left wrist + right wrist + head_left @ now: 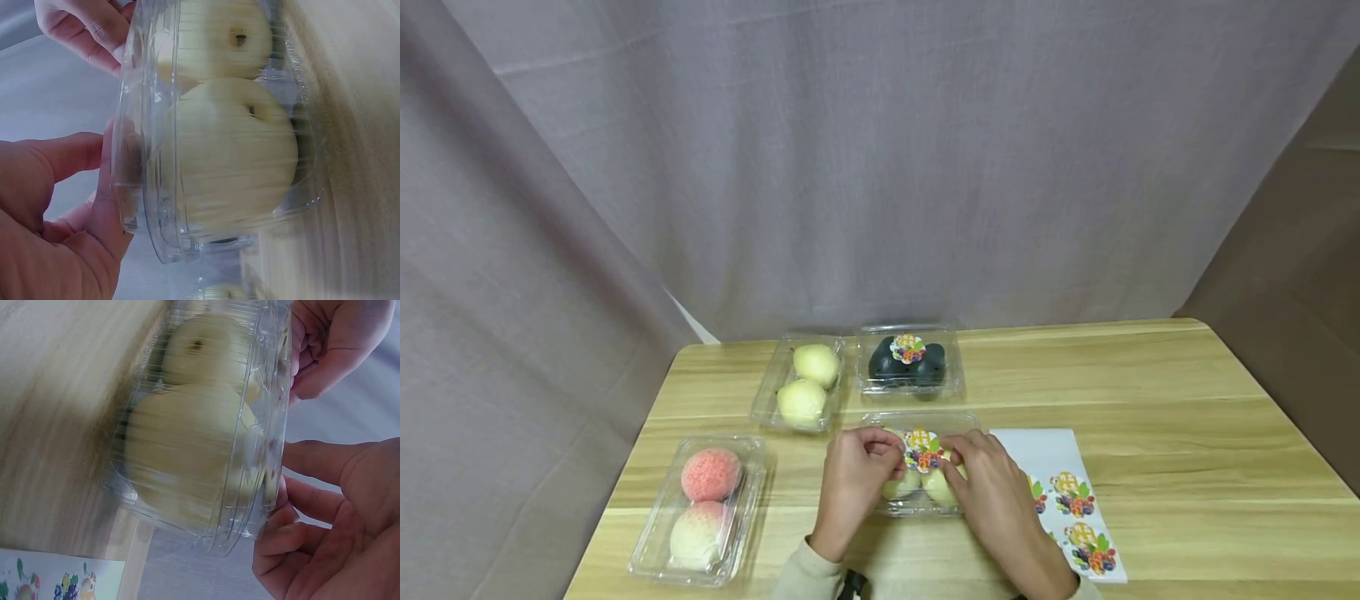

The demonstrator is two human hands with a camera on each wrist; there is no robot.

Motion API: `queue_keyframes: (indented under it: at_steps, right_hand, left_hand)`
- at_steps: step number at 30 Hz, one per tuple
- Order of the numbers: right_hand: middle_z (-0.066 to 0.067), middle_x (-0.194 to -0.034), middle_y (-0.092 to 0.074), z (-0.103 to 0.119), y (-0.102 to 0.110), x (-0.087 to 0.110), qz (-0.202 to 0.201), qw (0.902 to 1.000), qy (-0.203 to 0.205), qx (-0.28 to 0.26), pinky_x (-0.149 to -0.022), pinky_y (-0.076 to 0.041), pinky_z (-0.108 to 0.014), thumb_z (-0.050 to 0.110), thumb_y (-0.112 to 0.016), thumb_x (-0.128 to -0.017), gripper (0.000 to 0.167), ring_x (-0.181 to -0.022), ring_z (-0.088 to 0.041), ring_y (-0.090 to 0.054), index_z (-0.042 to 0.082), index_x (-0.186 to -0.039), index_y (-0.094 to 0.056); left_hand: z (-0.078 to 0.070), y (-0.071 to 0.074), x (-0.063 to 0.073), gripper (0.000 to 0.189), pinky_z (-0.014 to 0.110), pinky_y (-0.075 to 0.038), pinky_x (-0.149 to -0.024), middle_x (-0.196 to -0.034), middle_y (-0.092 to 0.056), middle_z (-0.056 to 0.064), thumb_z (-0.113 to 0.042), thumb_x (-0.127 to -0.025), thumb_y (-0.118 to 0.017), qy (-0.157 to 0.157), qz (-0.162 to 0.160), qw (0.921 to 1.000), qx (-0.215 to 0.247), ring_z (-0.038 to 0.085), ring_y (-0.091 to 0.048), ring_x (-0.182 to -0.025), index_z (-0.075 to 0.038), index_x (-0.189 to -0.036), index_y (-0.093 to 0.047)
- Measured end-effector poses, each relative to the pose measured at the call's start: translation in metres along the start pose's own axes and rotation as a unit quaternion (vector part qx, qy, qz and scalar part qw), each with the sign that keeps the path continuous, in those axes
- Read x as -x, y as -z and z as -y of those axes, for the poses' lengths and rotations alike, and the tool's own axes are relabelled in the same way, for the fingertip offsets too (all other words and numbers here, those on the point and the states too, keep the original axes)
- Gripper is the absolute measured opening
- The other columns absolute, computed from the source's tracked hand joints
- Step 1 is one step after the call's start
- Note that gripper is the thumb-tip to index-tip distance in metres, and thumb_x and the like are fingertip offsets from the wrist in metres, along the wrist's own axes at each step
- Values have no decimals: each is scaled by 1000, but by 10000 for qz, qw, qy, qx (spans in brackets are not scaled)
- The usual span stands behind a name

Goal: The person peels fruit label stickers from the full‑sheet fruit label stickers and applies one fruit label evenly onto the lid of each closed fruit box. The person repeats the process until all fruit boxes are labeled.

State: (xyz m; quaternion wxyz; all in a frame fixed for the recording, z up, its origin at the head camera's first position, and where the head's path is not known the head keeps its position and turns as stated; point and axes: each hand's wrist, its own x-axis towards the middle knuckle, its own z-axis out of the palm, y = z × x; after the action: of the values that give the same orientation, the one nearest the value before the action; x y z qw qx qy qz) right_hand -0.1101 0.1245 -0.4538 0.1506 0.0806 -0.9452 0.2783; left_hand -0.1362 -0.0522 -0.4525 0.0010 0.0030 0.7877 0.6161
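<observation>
A round fruit-print sticker (pixel 922 451) is at the lid of a clear plastic box (pixel 917 507) holding two pale yellow pears (pixel 228 153). My left hand (pixel 859 479) pinches the sticker's left edge between thumb and curled fingers. On its right edge are the thumb and forefinger of my right hand (pixel 996 492). Both wrist views show the fingertips right at the lid's top face, and the box standing on the table. To the right of the box lies a white sticker sheet (pixel 1037 450), partly covered by my right hand, with several similar stickers.
Behind stands a clear box (pixel 951 385) of dark fruit with a round sticker (pixel 907 349) on its lid. Left of it is another box (pixel 767 400) with two pears. A box (pixel 655 550) of two peaches sits at the table's left. A grey curtain (pixel 880 167) hangs behind the table.
</observation>
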Motion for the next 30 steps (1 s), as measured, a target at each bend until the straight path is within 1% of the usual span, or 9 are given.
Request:
queue_keyframes:
  at_steps: [3, 7, 10, 12, 16, 19, 22, 26, 30]
  right_hand:
    - [7, -86, -67, -1, 1, 0, 64, 9999, -66, -86, -66, -56, -36, 4, -88, -81, 28, -84, -13, -60, 9, -108, -80]
    - [9, -86, -66, -2, 3, -2, 305, 9985, -318, -314, -69, -55, -37, 7, -88, -83, 28, -85, -13, -60, 10, -109, -80]
    - [10, -86, -65, -3, 4, -4, 457, 9968, -476, -451, -71, -55, -37, 9, -87, -84, 27, -87, -13, -60, 10, -110, -79]
    - [10, -86, -65, -3, 4, -5, 501, 9962, -500, -502, -72, -54, -37, 9, -87, -84, 27, -87, -13, -60, 10, -110, -79]
    - [10, -85, -63, -3, 4, -6, 548, 9957, -508, -547, -70, -52, -35, 9, -87, -84, 26, -85, -13, -59, 10, -109, -78]
    - [11, -84, -62, -3, 4, -6, 591, 9953, -535, -549, -69, -50, -33, 10, -87, -85, 27, -84, -12, -57, 11, -110, -78]
    - [11, -84, -61, -2, 4, -7, 616, 9952, -538, -542, -68, -49, -32, 10, -87, -84, 27, -84, -12, -57, 11, -110, -78]
    - [11, -84, -61, -2, 4, -7, 619, 9953, -533, -512, -69, -50, -33, 10, -88, -84, 28, -85, -12, -58, 11, -111, -78]
    - [11, -83, -60, -2, 5, -7, 630, 9956, -519, -471, -67, -49, -31, 10, -87, -84, 29, -84, -12, -57, 11, -111, -78]
  left_hand:
    - [0, 1, -1, 6, 28, -62, -58, -75, -75, 11, 9, -88, -72, -14, 110, 9999, 103, 24, -73, -62, 5, -89, -77]
    - [0, 3, -4, 6, 29, -64, -63, -79, -75, 14, 10, -90, -71, 64, 302, 9984, 469, 22, -74, -66, 9, -94, -76]
    - [1, 3, -5, 7, 30, -64, -65, -80, -75, 16, 9, -92, -71, 110, 367, 9970, 665, 20, -74, -67, 10, -97, -75]
    - [2, 3, -5, 6, 29, -64, -65, -80, -75, 15, 9, -92, -71, 83, 355, 9975, 611, 21, -74, -67, 10, -96, -75]
    - [3, 2, -5, 7, 28, -63, -62, -77, -75, 12, 10, -90, -70, -111, 304, 9991, 263, 22, -73, -65, 8, -93, -76]
    - [3, 2, -5, 8, 26, -63, -60, -76, -75, 11, 11, -91, -69, -214, 308, 9992, 124, 21, -73, -64, 7, -93, -77]
    - [3, 3, -4, 9, 25, -62, -60, -76, -75, 11, 9, -91, -70, -185, 304, 9993, 62, 19, -74, -63, 7, -95, -78]
    - [2, 4, -3, 10, 26, -62, -57, -74, -75, 10, 7, -90, -72, -151, 304, 9994, -75, 20, -74, -62, 6, -97, -78]
    - [1, 5, -3, 10, 25, -59, -53, -73, -74, 7, 7, -90, -72, -227, 299, 9989, -290, 18, -72, -61, 5, -98, -79]
